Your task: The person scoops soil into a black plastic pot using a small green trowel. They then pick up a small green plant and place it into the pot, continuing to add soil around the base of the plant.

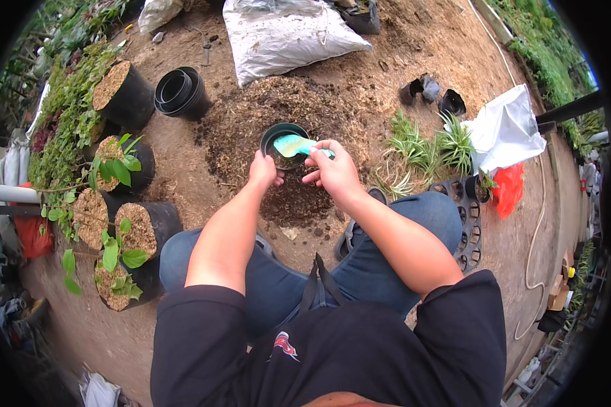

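Observation:
My left hand (266, 170) grips the near left side of a round dark plastic plant pot (285, 129), thumb at the rim. In my right hand (331, 168) is a turquoise hand trowel (298, 145), held by its handle. Its blade, smeared with soil, lies over the mouth of the pot. Some dark soil shows inside, partly hidden by the blade. Under and around the pot spreads a heap of loose potting mix (244, 109) on the bare ground.
Nested black pots (183, 94) and soil-filled grow bags (127, 94) stand to the left. A white woven sack (290, 43) lies beyond the heap. Spider plants (422, 142), a black seedling tray (469, 219), a white plastic bag (509, 129) and a red bag (509, 191) are at right.

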`<act>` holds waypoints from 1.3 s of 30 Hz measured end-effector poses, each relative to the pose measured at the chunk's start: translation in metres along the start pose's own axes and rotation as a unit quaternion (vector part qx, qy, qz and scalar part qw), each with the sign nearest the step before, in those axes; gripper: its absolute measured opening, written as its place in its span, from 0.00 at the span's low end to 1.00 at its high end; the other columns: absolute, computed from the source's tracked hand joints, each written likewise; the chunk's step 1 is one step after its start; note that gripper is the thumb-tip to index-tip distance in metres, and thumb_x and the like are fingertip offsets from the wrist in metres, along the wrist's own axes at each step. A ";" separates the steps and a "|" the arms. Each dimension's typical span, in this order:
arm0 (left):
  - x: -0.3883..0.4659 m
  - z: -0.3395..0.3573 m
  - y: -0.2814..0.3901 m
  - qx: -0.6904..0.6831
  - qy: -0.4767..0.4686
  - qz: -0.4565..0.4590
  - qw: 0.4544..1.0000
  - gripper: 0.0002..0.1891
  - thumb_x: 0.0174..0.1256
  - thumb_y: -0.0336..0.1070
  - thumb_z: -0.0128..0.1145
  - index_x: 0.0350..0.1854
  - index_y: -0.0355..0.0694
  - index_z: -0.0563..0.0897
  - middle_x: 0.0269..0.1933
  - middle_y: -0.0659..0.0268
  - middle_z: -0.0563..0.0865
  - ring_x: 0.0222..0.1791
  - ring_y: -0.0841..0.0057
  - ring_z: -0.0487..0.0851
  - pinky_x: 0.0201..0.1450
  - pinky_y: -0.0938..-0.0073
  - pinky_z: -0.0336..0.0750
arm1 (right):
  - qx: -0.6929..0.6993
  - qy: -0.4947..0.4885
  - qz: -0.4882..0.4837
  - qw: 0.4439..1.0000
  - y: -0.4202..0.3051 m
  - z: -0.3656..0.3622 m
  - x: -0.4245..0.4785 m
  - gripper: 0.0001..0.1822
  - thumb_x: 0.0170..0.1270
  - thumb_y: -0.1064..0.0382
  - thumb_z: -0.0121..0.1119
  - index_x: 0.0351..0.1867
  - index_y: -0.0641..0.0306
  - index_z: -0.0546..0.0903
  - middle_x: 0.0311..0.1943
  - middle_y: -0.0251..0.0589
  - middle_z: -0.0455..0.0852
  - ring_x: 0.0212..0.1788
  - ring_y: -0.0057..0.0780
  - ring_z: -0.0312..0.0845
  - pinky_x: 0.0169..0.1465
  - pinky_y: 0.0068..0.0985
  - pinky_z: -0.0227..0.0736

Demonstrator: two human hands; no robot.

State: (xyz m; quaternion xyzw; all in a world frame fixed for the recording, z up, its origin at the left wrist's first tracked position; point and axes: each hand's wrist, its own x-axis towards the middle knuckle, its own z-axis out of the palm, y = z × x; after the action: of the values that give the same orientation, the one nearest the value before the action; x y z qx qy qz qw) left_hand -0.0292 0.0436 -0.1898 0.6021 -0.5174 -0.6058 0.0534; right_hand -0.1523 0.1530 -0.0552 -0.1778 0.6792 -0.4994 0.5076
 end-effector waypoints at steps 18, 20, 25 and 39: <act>-0.043 -0.055 0.098 -0.153 0.000 0.076 0.985 0.10 0.68 0.35 0.36 0.34 0.39 0.72 0.21 0.67 0.78 0.13 0.80 0.75 0.12 0.84 0.68 | 0.307 -0.102 0.100 0.941 -0.054 -0.062 -0.015 0.14 0.55 0.58 0.48 0.39 0.63 0.74 0.26 0.35 0.81 0.25 0.26 0.78 0.30 0.24 0.69; -0.052 -0.064 0.107 -0.171 0.010 0.082 0.982 0.10 0.67 0.35 0.37 0.33 0.39 0.73 0.21 0.67 0.77 0.14 0.79 0.75 0.13 0.83 0.68 | 0.311 -0.135 0.124 0.933 -0.052 -0.058 -0.012 0.16 0.54 0.57 0.48 0.40 0.65 0.75 0.26 0.34 0.81 0.25 0.25 0.76 0.31 0.23 0.69; -0.064 -0.082 0.116 -0.196 0.020 0.083 0.977 0.08 0.64 0.33 0.39 0.31 0.39 0.72 0.20 0.67 0.75 0.14 0.78 0.73 0.13 0.82 0.66 | 0.323 -0.173 0.202 0.908 -0.043 -0.053 -0.007 0.05 0.51 0.59 0.47 0.27 0.55 0.69 0.16 0.27 0.70 0.12 0.19 0.60 0.17 0.20 0.55; -0.082 -0.075 0.127 -0.126 0.019 0.162 0.979 0.05 0.64 0.33 0.41 0.32 0.41 0.70 0.19 0.67 0.75 0.12 0.77 0.73 0.11 0.82 0.65 | 0.303 -0.129 0.226 0.917 -0.048 -0.046 -0.008 0.09 0.58 0.55 0.50 0.27 0.53 0.66 0.13 0.26 0.65 0.08 0.15 0.49 0.14 0.18 0.44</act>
State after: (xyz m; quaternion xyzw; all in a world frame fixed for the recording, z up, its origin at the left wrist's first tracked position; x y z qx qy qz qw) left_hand -0.0188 -0.0003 -0.0271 0.5101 -0.5261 -0.6383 0.2359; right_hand -0.2014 0.1612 -0.0108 0.0799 0.4459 -0.5262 0.7197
